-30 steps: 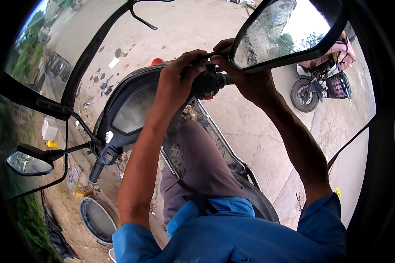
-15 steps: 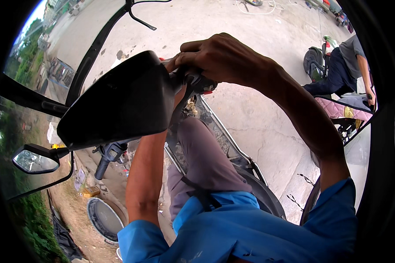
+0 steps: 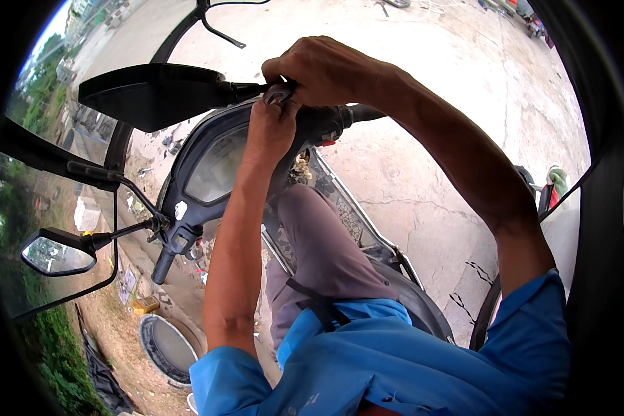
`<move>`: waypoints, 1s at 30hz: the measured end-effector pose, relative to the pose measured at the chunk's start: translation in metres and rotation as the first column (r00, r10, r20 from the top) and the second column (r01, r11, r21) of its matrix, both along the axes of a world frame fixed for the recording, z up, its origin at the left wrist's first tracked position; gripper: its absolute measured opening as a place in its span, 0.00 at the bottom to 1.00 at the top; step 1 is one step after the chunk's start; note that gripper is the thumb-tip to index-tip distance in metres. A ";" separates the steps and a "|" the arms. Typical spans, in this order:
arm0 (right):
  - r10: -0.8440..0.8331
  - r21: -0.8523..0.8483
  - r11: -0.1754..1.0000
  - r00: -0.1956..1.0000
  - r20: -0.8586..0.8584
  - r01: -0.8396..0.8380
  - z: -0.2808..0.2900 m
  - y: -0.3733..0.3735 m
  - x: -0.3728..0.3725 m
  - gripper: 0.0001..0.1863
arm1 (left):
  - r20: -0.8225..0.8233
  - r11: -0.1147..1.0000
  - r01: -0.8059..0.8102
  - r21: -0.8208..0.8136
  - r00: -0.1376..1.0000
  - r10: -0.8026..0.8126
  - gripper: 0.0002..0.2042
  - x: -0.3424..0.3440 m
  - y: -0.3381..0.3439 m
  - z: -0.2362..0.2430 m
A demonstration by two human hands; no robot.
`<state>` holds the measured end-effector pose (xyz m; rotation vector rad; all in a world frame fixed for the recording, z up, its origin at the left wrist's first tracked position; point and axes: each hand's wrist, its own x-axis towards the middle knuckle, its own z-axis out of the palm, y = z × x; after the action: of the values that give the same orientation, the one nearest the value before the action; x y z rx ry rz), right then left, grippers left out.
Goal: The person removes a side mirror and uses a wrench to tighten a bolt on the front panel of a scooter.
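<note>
A black scooter mirror (image 3: 149,96) extends left from its short stem (image 3: 246,91), above the scooter's dashboard (image 3: 218,166). At the stem's inner end is the metal jaw of an open-end wrench (image 3: 279,93). My left hand (image 3: 274,128) is closed around this wrench, thumb just below the jaw. From above, my right hand (image 3: 322,73) curls down beside the same joint. Its fingers are closed, and what they grip is hidden behind the knuckles. The right handlebar grip (image 3: 364,113) shows beneath my right wrist.
The other mirror (image 3: 57,251) and the left handlebar grip (image 3: 163,267) are on the left. A black frame bar (image 3: 62,159) crosses there. A round tub (image 3: 166,347) and a yellow container (image 3: 144,304) lie on the ground. My knee (image 3: 319,222) is below the handlebar.
The mirror has turned edge-on and swung up and left, uncovering the dashboard, my left hand and the wrench. My right hand has moved slightly up and left. The person at right is out of view.
</note>
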<state>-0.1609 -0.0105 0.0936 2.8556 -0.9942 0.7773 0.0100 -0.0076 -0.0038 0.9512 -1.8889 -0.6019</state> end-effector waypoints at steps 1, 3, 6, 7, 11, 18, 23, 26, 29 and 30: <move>-0.003 0.002 1.000 1.000 -0.001 0.003 0.001 -0.002 0.000 0.09 | -0.010 0.998 -0.007 -0.061 1.000 0.007 0.10 -0.002 -0.001 -0.001; -0.055 0.092 0.994 0.998 -0.006 0.056 0.003 -0.008 0.002 0.09 | -0.050 1.000 0.014 -0.013 0.999 -0.014 0.11 -0.005 -0.002 -0.003; -0.097 0.110 0.990 0.993 0.072 0.088 -0.007 -0.023 0.006 0.13 | -0.120 0.993 0.056 0.105 0.992 -0.043 0.12 -0.007 -0.002 -0.002; -0.098 0.109 0.990 0.992 0.078 0.089 -0.009 -0.024 0.005 0.13 | -0.153 0.982 0.074 0.176 0.987 -0.047 0.13 -0.006 -0.002 -0.001; -0.133 0.246 0.966 0.972 0.192 0.084 -0.013 -0.027 0.006 0.19 | -0.224 0.973 0.098 0.209 0.973 -0.050 0.14 -0.009 -0.001 0.002; -0.292 0.341 0.924 0.894 0.341 0.172 -0.035 -0.038 0.005 0.18 | -0.206 0.985 0.073 0.156 0.978 -0.040 0.13 -0.019 -0.003 0.001; -0.369 0.293 0.924 0.777 0.509 0.247 -0.053 -0.032 0.006 0.18 | -0.148 0.991 0.057 0.122 0.988 -0.038 0.13 -0.018 -0.004 0.004; -0.472 0.374 0.878 0.680 0.561 0.300 -0.055 -0.025 0.006 0.19 | -0.063 0.993 0.070 0.098 0.996 -0.064 0.12 -0.017 -0.005 0.004; -0.499 0.608 0.791 0.645 0.579 0.066 -0.043 -0.021 0.004 0.21 | -0.105 0.987 0.113 0.116 0.989 -0.101 0.12 -0.013 -0.008 0.005; -0.500 0.610 0.790 0.644 0.578 0.065 -0.038 -0.021 -0.001 0.21 | -0.096 0.983 0.132 0.129 0.988 -0.120 0.12 -0.014 -0.008 0.006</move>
<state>-0.1619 -0.0319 0.0553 2.5976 -2.0132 1.9377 -0.0037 -0.0152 0.0025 0.8800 -1.8583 -0.8428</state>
